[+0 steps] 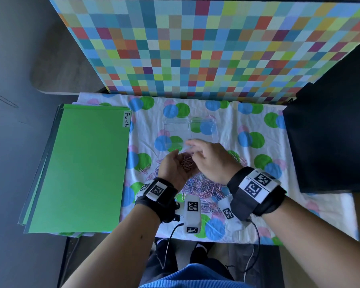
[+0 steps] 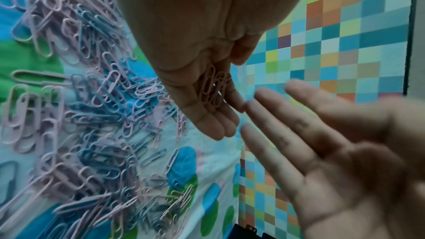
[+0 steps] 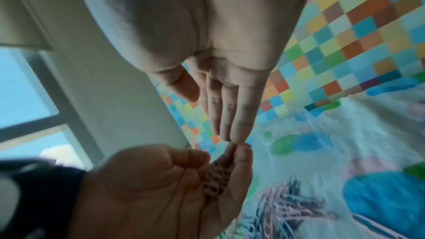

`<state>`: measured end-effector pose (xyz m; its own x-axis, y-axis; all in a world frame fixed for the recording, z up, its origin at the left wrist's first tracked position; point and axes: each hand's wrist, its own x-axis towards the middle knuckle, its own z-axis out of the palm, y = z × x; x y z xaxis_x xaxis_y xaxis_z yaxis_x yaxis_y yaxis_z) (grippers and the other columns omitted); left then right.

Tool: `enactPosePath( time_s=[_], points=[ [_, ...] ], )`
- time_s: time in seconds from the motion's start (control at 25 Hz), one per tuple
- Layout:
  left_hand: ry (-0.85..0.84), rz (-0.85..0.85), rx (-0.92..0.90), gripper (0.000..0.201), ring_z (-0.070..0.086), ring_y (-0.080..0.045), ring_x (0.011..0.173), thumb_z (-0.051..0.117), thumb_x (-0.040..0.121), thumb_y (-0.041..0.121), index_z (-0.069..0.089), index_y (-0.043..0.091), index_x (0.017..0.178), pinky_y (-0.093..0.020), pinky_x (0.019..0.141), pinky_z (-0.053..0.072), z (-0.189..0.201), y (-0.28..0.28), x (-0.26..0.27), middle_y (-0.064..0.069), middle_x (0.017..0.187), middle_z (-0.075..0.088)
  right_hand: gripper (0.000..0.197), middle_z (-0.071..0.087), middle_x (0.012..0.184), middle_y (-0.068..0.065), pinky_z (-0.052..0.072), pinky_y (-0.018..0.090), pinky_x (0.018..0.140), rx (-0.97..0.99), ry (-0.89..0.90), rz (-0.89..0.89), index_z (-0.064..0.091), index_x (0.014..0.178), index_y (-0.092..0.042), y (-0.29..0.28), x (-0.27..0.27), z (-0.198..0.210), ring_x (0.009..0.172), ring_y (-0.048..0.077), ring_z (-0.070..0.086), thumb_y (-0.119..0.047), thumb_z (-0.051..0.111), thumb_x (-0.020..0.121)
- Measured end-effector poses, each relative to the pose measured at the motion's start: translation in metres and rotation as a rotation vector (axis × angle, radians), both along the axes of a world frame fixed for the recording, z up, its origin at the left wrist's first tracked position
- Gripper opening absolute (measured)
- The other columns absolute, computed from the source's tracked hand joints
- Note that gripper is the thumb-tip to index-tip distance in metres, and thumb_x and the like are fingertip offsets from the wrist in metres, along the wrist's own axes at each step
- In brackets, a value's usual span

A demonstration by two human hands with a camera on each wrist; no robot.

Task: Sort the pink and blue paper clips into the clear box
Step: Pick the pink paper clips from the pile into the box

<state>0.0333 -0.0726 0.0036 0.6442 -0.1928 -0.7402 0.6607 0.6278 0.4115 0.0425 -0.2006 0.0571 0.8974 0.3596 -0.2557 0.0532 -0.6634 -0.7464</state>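
My left hand (image 1: 176, 163) is palm up and cupped round a small bunch of pink paper clips (image 1: 186, 163), also seen in the left wrist view (image 2: 212, 86) and the right wrist view (image 3: 215, 179). Just above it, my right hand (image 1: 204, 152) holds nothing; its straight fingers (image 3: 230, 115) meet the left hand's fingertips. The clear box (image 1: 176, 129), with two compartments, stands on the cloth just beyond both hands. A mixed pile of pink and blue paper clips (image 1: 204, 188) lies on the cloth under my wrists (image 2: 92, 115).
A stack of green folders (image 1: 81, 167), the top one labelled "Permits", covers the table's left side. A colourful checkered board (image 1: 195, 48) stands upright behind the dotted cloth (image 1: 258, 121). A black object (image 1: 330, 142) bounds the right side.
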Motion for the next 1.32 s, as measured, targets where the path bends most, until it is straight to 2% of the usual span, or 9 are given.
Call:
enactPosePath(
  time_s=[0.24, 0.48, 0.64, 0.72, 0.84, 0.96, 1.12, 1.2, 1.32],
  points=[
    [-0.089, -0.015, 0.115, 0.047, 0.064, -0.027, 0.078, 0.028, 0.100, 0.036, 0.059, 0.002, 0.095, -0.039, 0.078, 0.050, 0.014, 0.021, 0.043, -0.015, 0.084, 0.065, 0.027, 0.070, 0.101, 0.005, 0.054, 0.042, 0.090, 0.250, 0.000, -0.394, 0.062, 0.112, -0.015, -0.047, 0.007, -0.004, 0.094, 0.013, 0.067, -0.015, 0.041, 0.095],
    [-0.169, -0.294, 0.625, 0.041, 0.054, -0.026, 0.105, 0.038, 0.096, 0.045, 0.061, 0.012, 0.107, -0.038, 0.091, 0.042, 0.017, 0.029, 0.085, -0.011, 0.110, 0.058, 0.019, 0.070, 0.095, -0.002, 0.054, 0.046, 0.084, 0.149, 0.046, -0.377, 0.064, 0.100, -0.022, -0.065, -0.019, -0.019, 0.090, 0.017, 0.067, -0.020, 0.047, 0.091],
    [-0.326, -0.389, 0.822, 0.041, 0.051, -0.026, 0.117, 0.040, 0.097, 0.039, 0.061, 0.011, 0.118, -0.038, 0.097, 0.044, 0.021, 0.033, 0.083, -0.011, 0.124, 0.055, 0.021, 0.070, 0.097, -0.001, 0.053, 0.041, 0.084, 0.094, 0.053, -0.342, 0.064, 0.102, -0.019, -0.061, -0.026, -0.027, 0.087, 0.023, 0.067, -0.013, 0.045, 0.094],
    [-0.518, -0.437, 1.159, 0.033, 0.056, -0.028, 0.111, 0.044, 0.096, 0.030, 0.065, 0.011, 0.112, -0.037, 0.096, 0.045, 0.022, 0.040, 0.074, -0.012, 0.120, 0.060, 0.023, 0.070, 0.100, 0.000, 0.052, 0.038, 0.085, 0.051, 0.038, -0.310, 0.064, 0.103, -0.017, -0.060, -0.027, -0.031, 0.087, 0.020, 0.067, -0.012, 0.044, 0.094],
    [-0.704, -0.793, 1.541, 0.036, 0.041, -0.024, 0.131, 0.045, 0.094, 0.026, 0.057, 0.019, 0.128, -0.036, 0.107, 0.034, 0.012, 0.046, 0.050, -0.007, 0.146, 0.041, 0.023, 0.069, 0.103, 0.000, 0.050, 0.024, 0.082, 0.005, 0.043, -0.262, 0.064, 0.108, -0.014, -0.058, -0.030, -0.038, 0.090, 0.015, 0.066, -0.012, 0.045, 0.095],
    [-0.676, -1.137, 1.563, 0.046, 0.023, -0.020, 0.143, 0.039, 0.094, 0.022, 0.044, 0.027, 0.139, -0.040, 0.112, 0.028, 0.004, 0.052, 0.042, 0.001, 0.159, 0.014, 0.024, 0.068, 0.110, 0.001, 0.046, 0.017, 0.082, -0.045, 0.048, -0.179, 0.063, 0.112, -0.010, -0.055, -0.036, -0.044, 0.098, 0.012, 0.063, -0.013, 0.045, 0.096],
    [-0.685, -1.172, 1.529, 0.043, 0.032, -0.022, 0.140, 0.040, 0.094, 0.022, 0.048, 0.027, 0.136, -0.041, 0.109, 0.034, 0.008, 0.056, 0.054, 0.002, 0.159, 0.010, 0.024, 0.068, 0.114, 0.007, 0.045, 0.020, 0.087, -0.100, 0.051, -0.107, 0.063, 0.111, -0.007, -0.053, -0.042, -0.055, 0.102, 0.016, 0.064, -0.011, 0.046, 0.095],
    [-0.720, -1.175, 1.533, 0.039, 0.032, -0.022, 0.139, 0.043, 0.094, 0.024, 0.050, 0.025, 0.133, -0.040, 0.108, 0.034, 0.009, 0.060, 0.058, 0.001, 0.158, 0.016, 0.024, 0.068, 0.112, 0.007, 0.043, 0.018, 0.081, -0.153, 0.037, -0.070, 0.063, 0.111, -0.007, -0.051, -0.043, -0.059, 0.097, 0.017, 0.065, -0.009, 0.049, 0.093],
    [-0.895, -0.895, 1.555, 0.027, 0.046, -0.023, 0.124, 0.052, 0.091, 0.020, 0.062, 0.021, 0.115, -0.039, 0.102, 0.041, 0.012, 0.068, 0.049, -0.005, 0.137, 0.048, 0.019, 0.065, 0.099, 0.001, 0.039, 0.015, 0.069, -0.256, 0.000, 0.037, 0.064, 0.105, -0.013, -0.048, -0.051, -0.062, 0.078, 0.009, 0.056, -0.010, 0.054, 0.089]
  ],
)
